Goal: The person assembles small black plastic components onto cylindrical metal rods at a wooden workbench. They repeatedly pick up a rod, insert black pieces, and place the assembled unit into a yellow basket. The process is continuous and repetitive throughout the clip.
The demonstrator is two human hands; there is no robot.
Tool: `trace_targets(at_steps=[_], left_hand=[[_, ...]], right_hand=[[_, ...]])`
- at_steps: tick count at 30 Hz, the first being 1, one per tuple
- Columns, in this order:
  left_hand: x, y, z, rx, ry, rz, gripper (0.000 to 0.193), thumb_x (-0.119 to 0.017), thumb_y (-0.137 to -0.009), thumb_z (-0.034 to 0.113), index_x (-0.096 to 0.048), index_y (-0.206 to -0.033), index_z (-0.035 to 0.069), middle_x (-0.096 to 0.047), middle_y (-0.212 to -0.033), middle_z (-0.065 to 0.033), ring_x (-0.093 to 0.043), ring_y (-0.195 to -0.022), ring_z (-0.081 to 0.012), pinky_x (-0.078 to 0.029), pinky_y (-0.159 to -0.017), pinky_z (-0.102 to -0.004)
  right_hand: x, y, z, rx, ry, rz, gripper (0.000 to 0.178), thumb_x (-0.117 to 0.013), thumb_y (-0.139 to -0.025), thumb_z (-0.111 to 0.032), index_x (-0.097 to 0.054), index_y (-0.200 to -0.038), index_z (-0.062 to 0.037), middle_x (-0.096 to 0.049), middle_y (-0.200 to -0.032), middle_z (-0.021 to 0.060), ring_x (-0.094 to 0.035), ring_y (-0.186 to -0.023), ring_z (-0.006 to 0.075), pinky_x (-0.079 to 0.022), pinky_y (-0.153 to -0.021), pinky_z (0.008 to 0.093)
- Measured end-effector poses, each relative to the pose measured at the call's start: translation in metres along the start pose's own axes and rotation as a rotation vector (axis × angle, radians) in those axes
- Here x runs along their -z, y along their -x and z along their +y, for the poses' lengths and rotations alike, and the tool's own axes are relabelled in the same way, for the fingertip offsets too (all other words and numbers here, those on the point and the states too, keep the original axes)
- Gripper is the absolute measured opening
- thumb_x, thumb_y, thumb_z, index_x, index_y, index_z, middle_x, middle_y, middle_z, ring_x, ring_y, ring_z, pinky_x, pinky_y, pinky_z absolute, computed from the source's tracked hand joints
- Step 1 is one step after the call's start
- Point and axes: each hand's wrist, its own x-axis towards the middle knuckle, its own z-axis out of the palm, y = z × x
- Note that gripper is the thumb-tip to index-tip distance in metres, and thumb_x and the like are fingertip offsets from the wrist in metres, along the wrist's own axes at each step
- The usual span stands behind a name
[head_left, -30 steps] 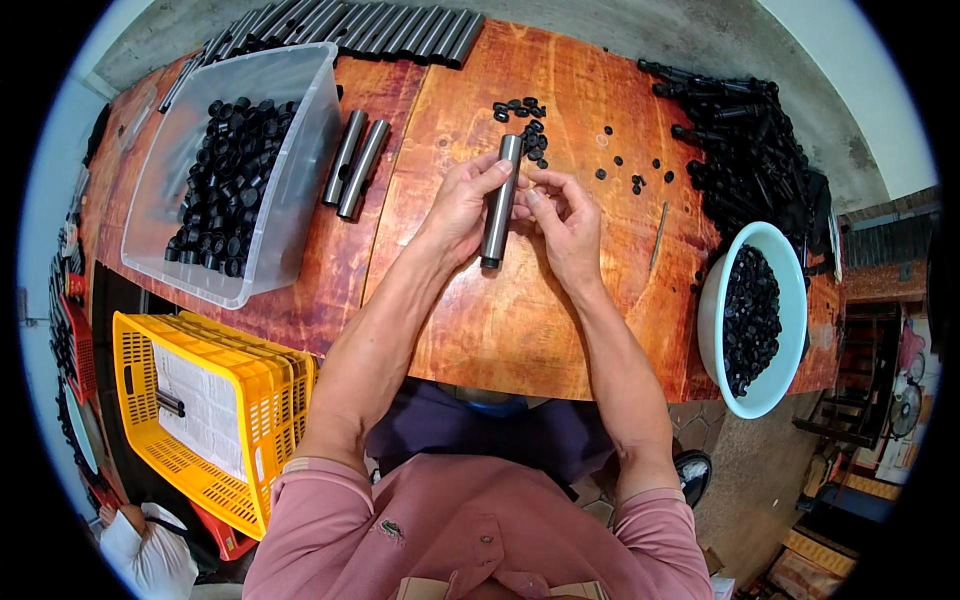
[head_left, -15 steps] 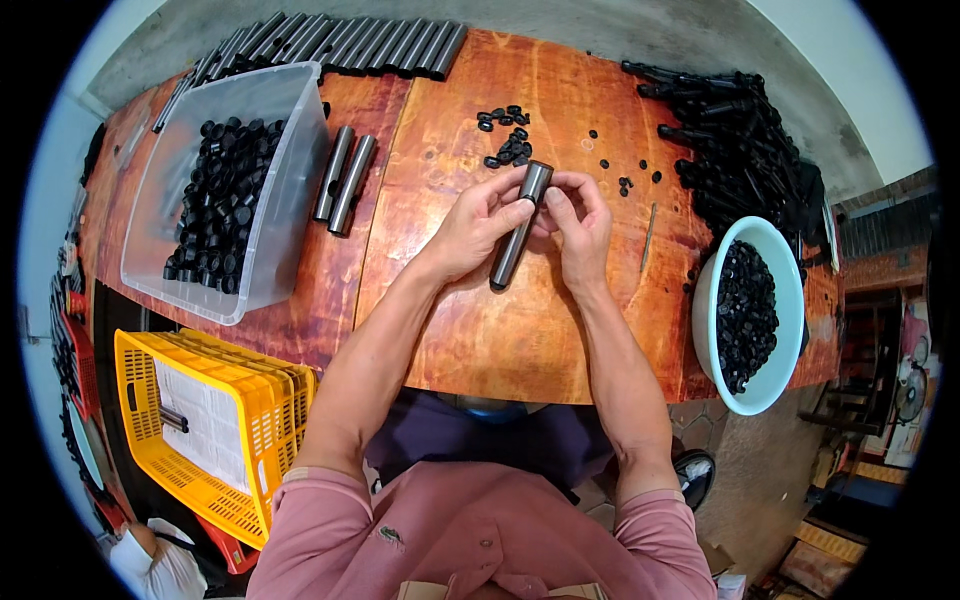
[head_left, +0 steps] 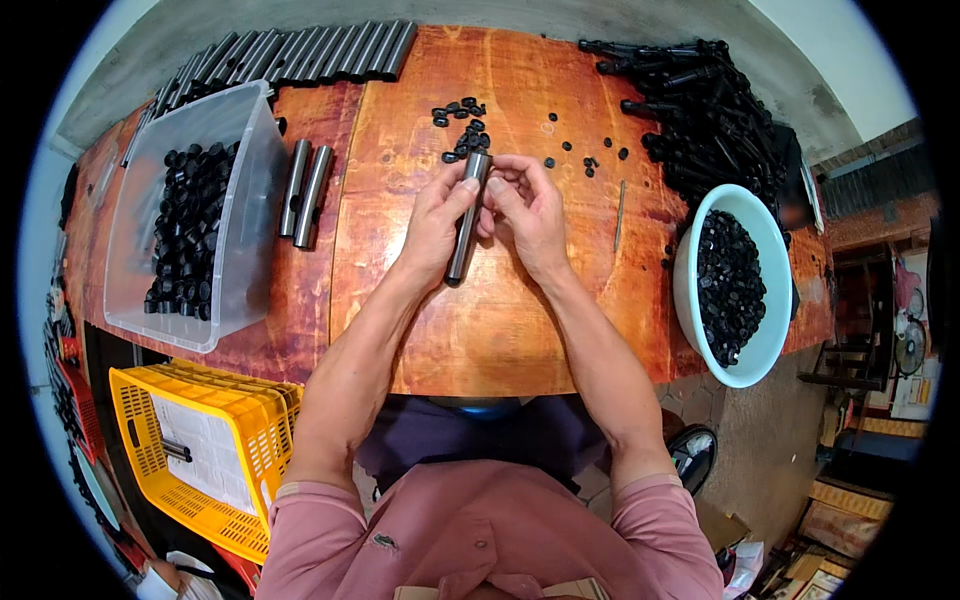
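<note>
A dark grey metal tube point(head_left: 466, 225) with a black lower end is tilted over the table in front of me. My left hand point(head_left: 436, 222) is closed round its upper half, the thumb lying on top. Close against the tube's right side is my right hand point(head_left: 528, 215), its fingers curled and the thumb bent inward. Whatever lies between those fingertips is hidden. Just beyond the tube's upper end, several small black caps point(head_left: 470, 138) are scattered on the wooden table point(head_left: 420, 350).
Two loose tubes point(head_left: 313, 197) lie beside a clear bin point(head_left: 190, 335) of black caps. More tubes point(head_left: 340, 50) line the back left. Black rod-like parts point(head_left: 700, 110) pile up at back right, above a pale blue basin point(head_left: 768, 350) of small black pieces. A yellow crate point(head_left: 250, 430) stands lower left.
My view has shifted, so the table's things sit further left in the picture. The right thumb has drawn back from the tube's face. The left hand keeps its hold.
</note>
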Motion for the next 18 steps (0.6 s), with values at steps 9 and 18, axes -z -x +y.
trace_targets(at_steps=[9, 18], left_hand=[[-0.006, 0.006, 0.003, 0.026, -0.027, -0.059, 0.032, -0.055, -0.102, 0.021, -0.054, -0.126, 0.000, -0.063, -0.086, -0.0075, -0.064, -0.064, -0.0140, -0.056, -0.056, -0.0276], [-0.002, 0.003, 0.001, 0.192, -0.039, -0.208, 0.033, -0.059, -0.100, 0.024, -0.057, -0.121, -0.002, -0.066, -0.091, -0.0081, -0.065, -0.067, -0.0132, -0.057, -0.060, -0.0276]], right_hand=[[0.003, 0.002, -0.004, -0.023, 0.049, 0.013, 0.026, -0.061, -0.099, -0.014, -0.052, -0.118, 0.0021, -0.056, -0.078, 0.0066, -0.053, -0.050, 0.0107, -0.044, -0.042, 0.0251], [0.021, -0.002, -0.005, -0.141, 0.132, 0.036, 0.026, -0.067, -0.096, -0.025, -0.065, -0.101, 0.0001, -0.051, -0.063, -0.0012, -0.048, -0.051, 0.0054, -0.036, -0.042, 0.0216]])
